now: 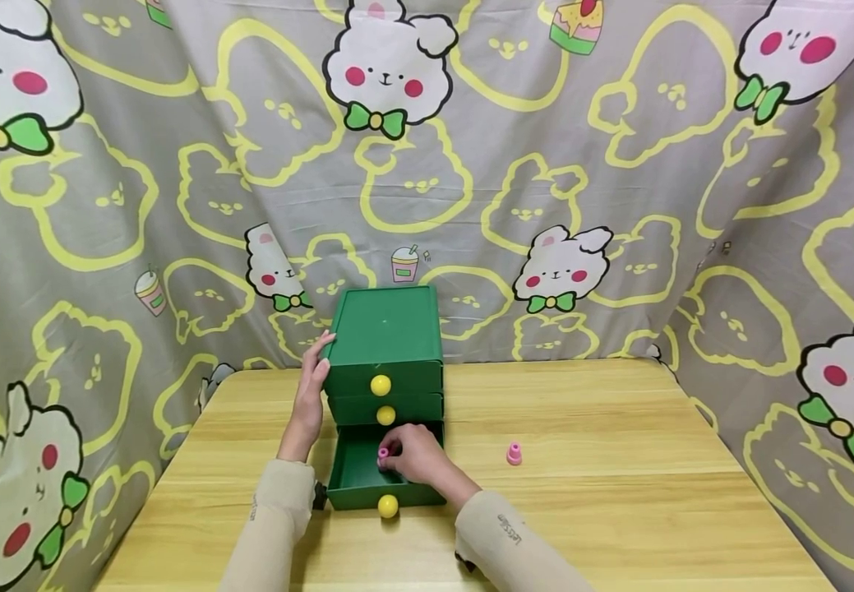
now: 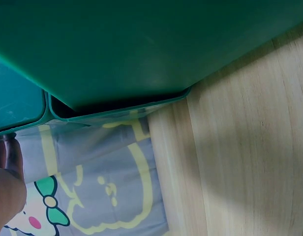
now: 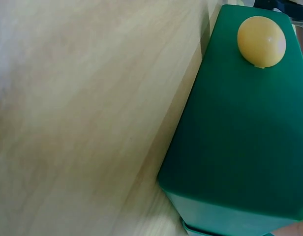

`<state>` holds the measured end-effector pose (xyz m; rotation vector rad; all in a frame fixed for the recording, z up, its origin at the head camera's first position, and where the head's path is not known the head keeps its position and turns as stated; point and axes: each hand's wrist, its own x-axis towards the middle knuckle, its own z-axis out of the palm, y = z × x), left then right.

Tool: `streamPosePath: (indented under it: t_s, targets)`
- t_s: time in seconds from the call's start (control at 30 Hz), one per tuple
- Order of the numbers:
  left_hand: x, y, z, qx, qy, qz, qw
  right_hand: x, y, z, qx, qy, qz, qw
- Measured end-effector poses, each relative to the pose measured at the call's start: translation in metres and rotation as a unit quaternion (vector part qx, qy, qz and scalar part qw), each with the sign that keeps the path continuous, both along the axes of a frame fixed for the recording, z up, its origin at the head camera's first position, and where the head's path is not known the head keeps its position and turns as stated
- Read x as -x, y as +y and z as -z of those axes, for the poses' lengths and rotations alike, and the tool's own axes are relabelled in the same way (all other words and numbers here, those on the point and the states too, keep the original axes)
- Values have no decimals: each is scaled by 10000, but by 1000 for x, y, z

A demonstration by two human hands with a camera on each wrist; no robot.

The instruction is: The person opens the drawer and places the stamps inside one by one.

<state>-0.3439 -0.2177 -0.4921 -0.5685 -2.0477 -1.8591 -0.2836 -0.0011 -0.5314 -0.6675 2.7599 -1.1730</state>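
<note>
Right hand (image 1: 413, 457) pinches a pink piece (image 1: 383, 455) inside the green drawer chest's (image 1: 385, 345) open bottom drawer (image 1: 353, 492), left hand (image 1: 314, 386) flat against its side.

Lighting was pretty even and bright in the head view, soft with no harsh glare that we noticed. The desk (image 1: 604, 493) only carried faint shadows beside the green drawer box (image 1: 385, 329). The backdrop cloth (image 1: 175, 164) bowed outward at the edges, typical wide-angle warp. The left wrist view looked dimmer, with a broad soft shadow across the wood. The right wrist view was washed out and hazy at its left side.
</note>
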Motion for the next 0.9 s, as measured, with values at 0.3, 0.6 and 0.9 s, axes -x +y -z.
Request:
streamPosePath:
  t_s: [0.3, 0.6, 0.9]
  targets:
    - [-2, 1, -1, 32, -9, -63, 10000, 4, -2, 4, -130, 31, -46, 9999]
    - [-5, 2, -3, 51, -55, -87, 9999, 4, -3, 4, -147, -77, -137, 9998]
    - [-4, 1, -2, 73, -63, -74, 9999, 3, -2, 3, -152, -29, -152, 9998]
